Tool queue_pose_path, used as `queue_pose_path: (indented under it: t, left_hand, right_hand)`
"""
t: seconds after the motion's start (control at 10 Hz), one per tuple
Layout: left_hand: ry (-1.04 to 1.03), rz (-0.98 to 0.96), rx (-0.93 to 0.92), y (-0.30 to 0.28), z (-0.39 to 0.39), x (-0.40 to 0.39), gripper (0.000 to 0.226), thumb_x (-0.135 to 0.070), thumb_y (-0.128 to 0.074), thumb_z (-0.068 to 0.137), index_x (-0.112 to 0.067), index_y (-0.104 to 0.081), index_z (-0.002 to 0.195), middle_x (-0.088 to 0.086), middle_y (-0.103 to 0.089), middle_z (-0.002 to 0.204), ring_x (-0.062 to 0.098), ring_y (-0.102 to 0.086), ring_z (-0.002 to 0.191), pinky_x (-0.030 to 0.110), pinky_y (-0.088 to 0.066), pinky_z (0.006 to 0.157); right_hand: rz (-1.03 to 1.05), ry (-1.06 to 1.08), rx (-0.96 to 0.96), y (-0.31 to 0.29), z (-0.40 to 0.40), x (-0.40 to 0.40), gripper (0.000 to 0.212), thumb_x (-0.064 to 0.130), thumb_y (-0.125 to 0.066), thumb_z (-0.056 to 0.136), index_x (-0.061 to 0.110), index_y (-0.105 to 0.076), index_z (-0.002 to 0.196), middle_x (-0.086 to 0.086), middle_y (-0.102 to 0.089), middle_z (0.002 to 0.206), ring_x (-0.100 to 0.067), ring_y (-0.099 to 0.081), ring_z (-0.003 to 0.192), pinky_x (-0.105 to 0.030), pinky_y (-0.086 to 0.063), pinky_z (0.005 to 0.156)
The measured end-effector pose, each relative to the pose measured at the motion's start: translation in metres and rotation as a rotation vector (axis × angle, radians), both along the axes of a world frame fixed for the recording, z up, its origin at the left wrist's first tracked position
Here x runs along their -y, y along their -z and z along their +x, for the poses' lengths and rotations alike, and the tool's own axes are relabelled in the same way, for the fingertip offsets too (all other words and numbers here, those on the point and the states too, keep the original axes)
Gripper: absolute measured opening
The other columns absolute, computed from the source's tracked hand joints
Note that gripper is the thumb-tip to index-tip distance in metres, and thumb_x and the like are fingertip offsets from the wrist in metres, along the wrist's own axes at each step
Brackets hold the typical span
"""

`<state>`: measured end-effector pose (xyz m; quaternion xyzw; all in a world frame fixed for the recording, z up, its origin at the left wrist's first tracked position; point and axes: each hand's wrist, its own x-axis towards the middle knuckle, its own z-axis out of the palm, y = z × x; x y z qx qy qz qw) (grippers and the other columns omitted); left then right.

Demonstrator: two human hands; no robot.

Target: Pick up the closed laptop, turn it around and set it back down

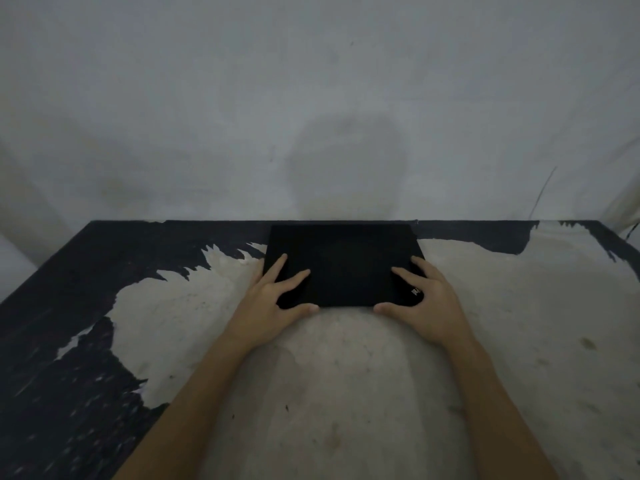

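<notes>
Dim grey wall (pixel 311 81) fills the upper half of the view, stained and blotchy, with a soft dark shadow just above the laptop. Below it runs the desk (pixel 346 393), its black coating peeled away across the middle and right so that pale bare patches show; the dark coating survives along the far edge and down the left side. The desk's near part is cut off by the bottom of the frame.

A closed black laptop (pixel 343 265) lies flat on the desk, its far edge close to the wall. Its lid is so dark that little detail shows; only a small pale logo near the laptop's front right corner can be made out, too blurred to read.

The left hand (pixel 273 299) is at the laptop's front left corner, fingers (pixel 280 265) spread on the lid and thumb along the laptop's front edge. The right hand (pixel 426 299) mirrors it at the front right corner, fingers resting on the lid and thumb at the front edge. Both hands are spread, not curled round the laptop; whether the thumbs press under its edge cannot be told. Both forearms run out of the frame at the bottom.
</notes>
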<state>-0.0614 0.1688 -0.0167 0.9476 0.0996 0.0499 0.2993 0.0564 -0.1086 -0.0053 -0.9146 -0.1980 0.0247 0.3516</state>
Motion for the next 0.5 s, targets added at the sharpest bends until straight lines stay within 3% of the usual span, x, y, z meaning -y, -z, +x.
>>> queue_pose_path:
  t: [0.3,0.4,0.5]
  left_hand:
    - [0.042,-0.02,0.002,-0.001,0.001,-0.005,0.089,-0.083,-0.054,0.07,-0.048,-0.042,0.15,-0.007,-0.009,0.172,0.03,0.009,0.158,0.055,-0.006,0.125]
    - [0.027,-0.048,0.015,-0.006,0.0,-0.005,0.079,-0.077,-0.061,0.073,-0.048,-0.049,0.146,-0.006,-0.013,0.171,0.03,0.005,0.158,0.056,-0.008,0.124]
    - [-0.009,-0.015,0.144,-0.018,-0.001,-0.001,0.058,-0.063,-0.068,0.083,-0.043,-0.062,0.137,-0.008,-0.031,0.166,0.023,-0.019,0.156,0.049,-0.022,0.123]
  right_hand:
    - [-0.011,0.005,0.019,-0.002,-0.005,0.0,0.094,0.069,-0.081,0.064,0.032,-0.056,0.146,0.004,-0.031,0.166,-0.02,-0.026,0.152,-0.044,-0.025,0.121]
    - [-0.033,0.013,0.035,-0.004,-0.005,0.001,0.092,0.071,-0.078,0.066,0.031,-0.056,0.146,0.002,-0.032,0.165,-0.021,-0.026,0.151,-0.045,-0.026,0.121]
    - [-0.029,0.05,0.101,-0.008,-0.002,-0.005,0.079,0.069,-0.071,0.075,0.028,-0.061,0.141,-0.004,-0.038,0.161,-0.025,-0.031,0.149,-0.049,-0.025,0.122]
